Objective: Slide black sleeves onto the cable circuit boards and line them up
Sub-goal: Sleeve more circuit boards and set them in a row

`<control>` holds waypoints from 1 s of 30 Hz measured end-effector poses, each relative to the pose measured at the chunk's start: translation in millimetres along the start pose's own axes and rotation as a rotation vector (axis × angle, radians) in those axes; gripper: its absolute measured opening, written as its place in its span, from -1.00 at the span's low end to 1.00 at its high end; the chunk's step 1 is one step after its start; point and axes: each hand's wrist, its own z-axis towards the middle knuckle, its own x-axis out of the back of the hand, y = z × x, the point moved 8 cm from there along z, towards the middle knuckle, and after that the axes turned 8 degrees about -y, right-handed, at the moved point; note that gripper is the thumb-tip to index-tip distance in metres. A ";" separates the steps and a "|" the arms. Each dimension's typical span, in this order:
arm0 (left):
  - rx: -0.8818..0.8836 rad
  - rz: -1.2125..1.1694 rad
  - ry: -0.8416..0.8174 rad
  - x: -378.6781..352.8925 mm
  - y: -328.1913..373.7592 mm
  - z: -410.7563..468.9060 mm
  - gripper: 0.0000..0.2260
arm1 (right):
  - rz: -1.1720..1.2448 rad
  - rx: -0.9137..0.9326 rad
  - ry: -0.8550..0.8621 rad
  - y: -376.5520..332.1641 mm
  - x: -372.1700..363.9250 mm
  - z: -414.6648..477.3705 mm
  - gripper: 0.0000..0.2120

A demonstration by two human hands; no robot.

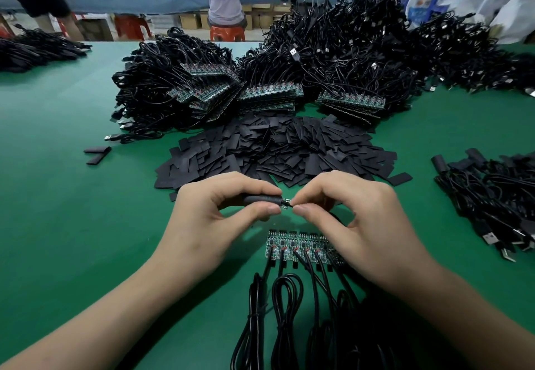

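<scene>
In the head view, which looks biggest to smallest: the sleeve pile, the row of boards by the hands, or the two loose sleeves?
1. Sleeve pile.
2. Row of boards, nearer the camera and partly under the right hand.
3. Two loose sleeves.

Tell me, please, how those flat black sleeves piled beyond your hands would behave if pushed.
The flat black sleeves look thin and light, so a push would probably scatter them. Lying flat, they seem unlikely to roll.
</scene>
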 end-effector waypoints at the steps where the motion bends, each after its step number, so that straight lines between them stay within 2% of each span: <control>1: -0.003 0.004 -0.004 0.1 0.6 0.2 -0.84 | 0.005 0.001 0.002 0.2 -0.2 0.0 -0.96; 8: -0.072 0.157 -0.051 -3.9 10.7 -0.7 -0.85 | -0.028 0.039 0.009 -5.4 -3.1 0.7 -0.95; 15: -0.020 -0.001 0.019 1.1 3.0 0.0 -0.84 | 0.030 -0.054 0.071 0.2 -0.5 0.1 -0.86; 18: -0.012 -0.008 0.040 3.2 0.5 -0.1 -0.82 | -0.007 -0.067 0.092 -0.3 -0.5 -0.3 -0.91; 25: -0.011 -0.084 0.216 13.0 -1.4 -4.9 -0.58 | 0.037 -0.077 0.133 -4.8 -2.1 -1.5 -0.93; 30: -0.047 -0.068 0.261 14.9 2.9 -6.8 -0.67 | 0.151 -0.129 0.140 -0.6 -3.7 -2.5 -0.91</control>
